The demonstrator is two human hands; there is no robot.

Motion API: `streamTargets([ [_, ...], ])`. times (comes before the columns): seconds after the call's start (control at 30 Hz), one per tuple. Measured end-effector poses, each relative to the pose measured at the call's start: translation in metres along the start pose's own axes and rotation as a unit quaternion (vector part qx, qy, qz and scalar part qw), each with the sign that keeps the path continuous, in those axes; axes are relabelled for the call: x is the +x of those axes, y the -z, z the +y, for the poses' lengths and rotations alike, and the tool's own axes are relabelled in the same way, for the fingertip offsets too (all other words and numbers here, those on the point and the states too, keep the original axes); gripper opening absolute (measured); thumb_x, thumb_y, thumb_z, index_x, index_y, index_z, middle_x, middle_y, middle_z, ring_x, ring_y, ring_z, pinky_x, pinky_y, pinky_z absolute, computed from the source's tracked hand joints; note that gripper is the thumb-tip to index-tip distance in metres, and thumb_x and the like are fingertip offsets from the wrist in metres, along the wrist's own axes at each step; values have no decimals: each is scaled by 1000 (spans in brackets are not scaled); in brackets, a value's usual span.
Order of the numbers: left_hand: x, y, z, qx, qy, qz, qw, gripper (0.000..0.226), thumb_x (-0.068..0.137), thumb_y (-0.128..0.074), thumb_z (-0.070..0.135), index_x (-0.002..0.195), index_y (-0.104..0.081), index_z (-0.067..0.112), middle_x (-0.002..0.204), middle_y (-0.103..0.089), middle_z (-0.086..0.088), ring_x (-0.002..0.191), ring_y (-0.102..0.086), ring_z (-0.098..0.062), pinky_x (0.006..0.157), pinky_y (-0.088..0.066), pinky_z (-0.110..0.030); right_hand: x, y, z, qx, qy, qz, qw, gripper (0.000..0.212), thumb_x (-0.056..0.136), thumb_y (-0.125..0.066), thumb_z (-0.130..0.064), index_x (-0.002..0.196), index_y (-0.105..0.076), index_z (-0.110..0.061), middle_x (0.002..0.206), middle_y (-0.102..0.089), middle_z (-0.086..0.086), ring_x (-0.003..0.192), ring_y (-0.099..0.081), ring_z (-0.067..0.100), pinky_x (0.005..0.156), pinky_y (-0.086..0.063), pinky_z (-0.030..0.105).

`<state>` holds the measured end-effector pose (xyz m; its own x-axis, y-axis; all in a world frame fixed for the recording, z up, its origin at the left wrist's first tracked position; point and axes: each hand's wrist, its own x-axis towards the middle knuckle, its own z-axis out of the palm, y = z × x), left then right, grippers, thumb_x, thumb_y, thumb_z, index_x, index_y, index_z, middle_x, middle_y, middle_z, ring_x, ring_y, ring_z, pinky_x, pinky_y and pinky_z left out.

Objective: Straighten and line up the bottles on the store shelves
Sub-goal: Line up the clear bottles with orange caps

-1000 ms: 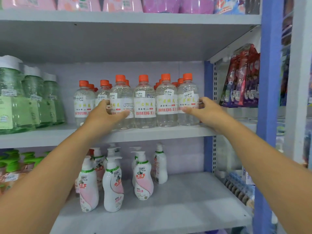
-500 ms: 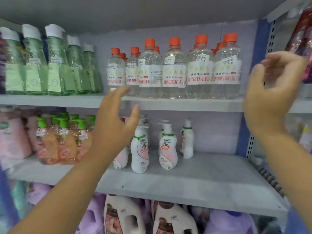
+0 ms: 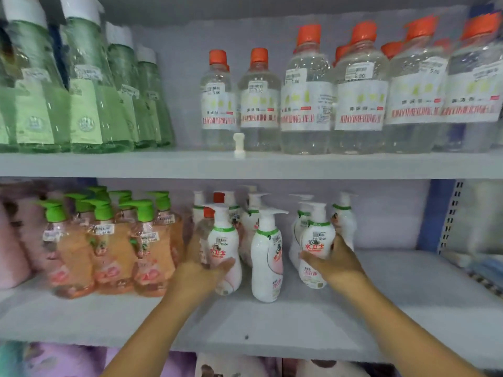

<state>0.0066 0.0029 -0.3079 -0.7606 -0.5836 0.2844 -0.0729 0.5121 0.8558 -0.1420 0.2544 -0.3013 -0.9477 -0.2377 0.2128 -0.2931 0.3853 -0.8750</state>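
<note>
The left hand (image 3: 202, 270) curls its fingers round a white pump bottle (image 3: 223, 248), and the right hand (image 3: 333, 261) clasps another pump bottle (image 3: 315, 244) the same way. Both bottles stand upright on the grey shelf (image 3: 299, 319), long axes vertical, labels facing out. A third bottle (image 3: 266, 257) stands between the hands, its spout pointing right. Left of the left hand stand orange bottles (image 3: 109, 248). Above both hands, clear bottles (image 3: 307, 102) with orange caps line the upper shelf (image 3: 136, 164).
</note>
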Motion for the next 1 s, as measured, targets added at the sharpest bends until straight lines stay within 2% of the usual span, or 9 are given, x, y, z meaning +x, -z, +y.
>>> streamTargets([
  [0.13, 4, -4, -11, 24, -67, 29, 997, 89, 75, -89, 40, 149, -41, 48, 134, -41, 25, 109, -57, -10, 94, -48, -26, 5, 2, 10, -2, -29, 83, 996, 39, 73, -88, -34, 102, -63, -28, 89, -73, -14, 81, -68, 2, 65, -52, 26],
  [0.27, 3, -18, -12, 68, -121, 43, 989, 80, 77, -85, 44, 146, -44, 46, 126, -63, 14, 94, -66, -6, 71, -47, -20, 14, 29, 22, -26, -51, 155, 986, 37, 78, -85, -32, 104, -61, -22, 93, -71, -7, 77, -64, 4, 59, -47, 25],
  [0.4, 10, -44, -3, 26, -82, 1, 996, 75, 81, -82, 42, 146, -43, 45, 115, -67, 15, 93, -64, 0, 73, -48, -19, 24, 52, 30, -70, -75, 174, 979, 43, 78, -84, -37, 106, -57, -18, 100, -67, 3, 85, -65, 19, 69, -50, 33],
  [0.53, 14, -74, 12, -2, -69, -30, 997, 70, 83, -78, 48, 142, -41, 44, 115, -64, 13, 101, -64, -11, 88, -55, -37, -4, 49, 19, -55, 62, 307, 948, 50, 78, -85, -36, 118, -57, -23, 110, -59, 6, 90, -62, 21, 81, -54, 39],
  [0.6, 16, -89, 22, 15, -71, -48, 996, 68, 81, -75, 55, 139, -41, 45, 114, -62, 14, 98, -63, -11, 85, -56, -37, -28, 31, 10, 37, 107, 227, 967, 41, 80, -85, -25, 110, -57, -33, 105, -62, 2, 82, -62, 7, 73, -52, 21],
  [0.67, 20, -103, 33, 18, -73, -66, 995, 75, 74, -71, 62, 140, -40, 44, 117, -62, 13, 99, -64, -11, 86, -57, -39, -41, 7, 3, 89, 87, 53, 991, 63, 72, -92, -24, 119, -54, -42, 116, -63, -13, 92, -62, -9, 75, -48, 6],
  [0.8, 19, -116, 41, 2, -94, -80, 992, 61, 85, -75, 45, 138, -45, 44, 122, -63, 16, 104, -64, -5, 91, -57, -36, -31, -12, 10, 94, 64, 15, 993, 71, 68, -93, -21, 127, -56, -36, 113, -71, -20, 100, -66, -8, 89, -56, 21],
  [0.9, 8, -88, 31, -22, -202, 97, 974, 34, 96, -64, 29, 129, -57, 25, 124, -60, 7, 112, -59, -5, 97, -51, -26, -25, -7, 17, 70, 49, 53, 995, 64, 69, -92, -24, 122, -57, -34, 106, -72, -19, 92, -67, -7, 85, -56, 24],
  [1.0, 19, -48, 20, 76, -242, 302, 919, 44, 89, -70, 25, 124, -55, 3, 125, -53, -16, 119, -49, -28, 106, -37, -26, -16, 7, 20, 77, 25, 73, 994, 53, 75, -88, -24, 115, -56, -37, 101, -73, -18, 95, -70, 4, 81, -54, 32],
])
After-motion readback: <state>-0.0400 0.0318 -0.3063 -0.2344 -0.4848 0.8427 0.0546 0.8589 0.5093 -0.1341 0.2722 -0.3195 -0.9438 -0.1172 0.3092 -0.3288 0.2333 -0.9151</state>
